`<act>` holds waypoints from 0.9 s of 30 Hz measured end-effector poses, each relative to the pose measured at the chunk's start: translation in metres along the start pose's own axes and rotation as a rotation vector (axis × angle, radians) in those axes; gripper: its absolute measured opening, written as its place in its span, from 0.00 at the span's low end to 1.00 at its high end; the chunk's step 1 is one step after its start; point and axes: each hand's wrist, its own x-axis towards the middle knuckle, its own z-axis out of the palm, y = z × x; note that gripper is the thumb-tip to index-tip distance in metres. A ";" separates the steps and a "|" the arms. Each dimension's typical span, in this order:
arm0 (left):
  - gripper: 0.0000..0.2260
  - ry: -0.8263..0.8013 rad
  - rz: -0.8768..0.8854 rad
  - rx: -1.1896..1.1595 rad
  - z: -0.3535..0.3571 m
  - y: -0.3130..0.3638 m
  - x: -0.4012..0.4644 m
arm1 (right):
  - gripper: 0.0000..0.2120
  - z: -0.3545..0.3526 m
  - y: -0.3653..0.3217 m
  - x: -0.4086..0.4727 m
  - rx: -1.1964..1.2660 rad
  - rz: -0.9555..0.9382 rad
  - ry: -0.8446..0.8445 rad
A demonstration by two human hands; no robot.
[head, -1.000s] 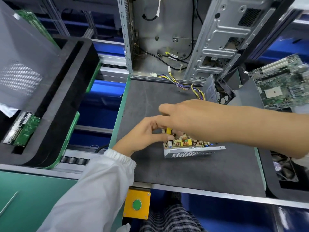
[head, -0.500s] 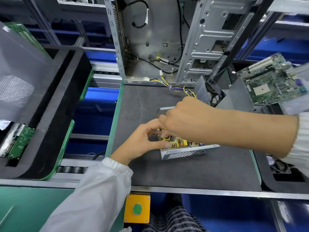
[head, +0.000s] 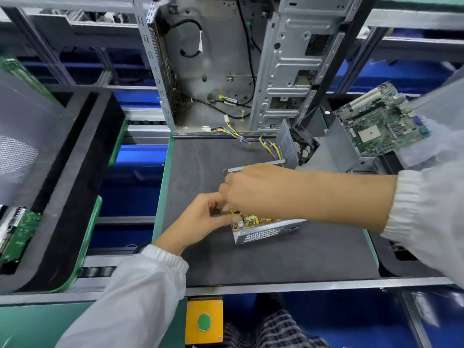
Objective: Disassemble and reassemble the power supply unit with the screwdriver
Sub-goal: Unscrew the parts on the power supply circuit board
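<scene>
Dark grey matting [head: 251,259] covers a green-edged workstation tray in the centre of the frame, with blue conveyor framing behind and an open metal computer case [head: 213,66] standing upright at top centre. A green motherboard [head: 376,121] leans at the upper right, and black foam trays fill the left side.

At centre frame the power supply unit [head: 261,228] lies on the matting with its cover off; its circuit board, with yellow and copper parts, faces up inside the perforated metal shell. A bundle of yellow and purple wires [head: 253,141] runs from it toward the case.

Both hands meet over the unit's left end. The left hand [head: 200,219], entering from the lower left in a white sleeve, has its fingers curled, thumb and fingertips pinching at the board's edge. The right hand [head: 253,189], reaching in from the right, is clenched above the board; whatever it holds is hidden, and no screwdriver is visible.

This looks like mid-task work on the exposed internals. The next move probably calls for a fine, steady grip at the board's corner without straining the wires.
</scene>
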 end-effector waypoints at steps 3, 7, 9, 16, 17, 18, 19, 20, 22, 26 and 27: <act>0.12 0.005 0.088 0.069 0.003 0.030 0.012 | 0.06 -0.011 0.020 -0.016 -0.049 0.042 0.025; 0.13 0.210 0.168 0.277 0.019 0.069 0.054 | 0.05 -0.006 0.061 -0.048 -0.143 0.178 -0.062; 0.14 0.403 0.300 0.552 0.040 0.081 0.077 | 0.06 0.013 0.090 -0.075 -0.017 0.294 -0.093; 0.07 -0.421 0.031 1.247 0.134 0.048 0.149 | 0.19 0.106 0.138 -0.155 0.546 0.521 -0.111; 0.08 -0.475 -0.004 1.304 0.142 0.042 0.156 | 0.19 0.116 0.140 -0.160 0.584 0.523 -0.108; 0.10 -0.513 -0.022 1.340 0.147 0.036 0.162 | 0.19 0.125 0.142 -0.164 0.606 0.521 -0.101; 0.10 -0.541 -0.027 1.366 0.152 0.031 0.166 | 0.19 0.133 0.143 -0.167 0.618 0.518 -0.092; 0.11 -0.560 -0.027 1.384 0.157 0.026 0.168 | 0.19 0.139 0.144 -0.169 0.627 0.515 -0.083; 0.11 -0.574 -0.038 1.403 0.161 0.022 0.169 | 0.19 0.148 0.145 -0.172 0.639 0.504 -0.071; 0.10 -0.555 -0.104 1.385 0.162 0.019 0.172 | 0.18 0.154 0.146 -0.173 0.650 0.467 -0.062; 0.09 -0.548 -0.118 1.380 0.161 0.019 0.172 | 0.18 0.154 0.147 -0.173 0.647 0.458 -0.059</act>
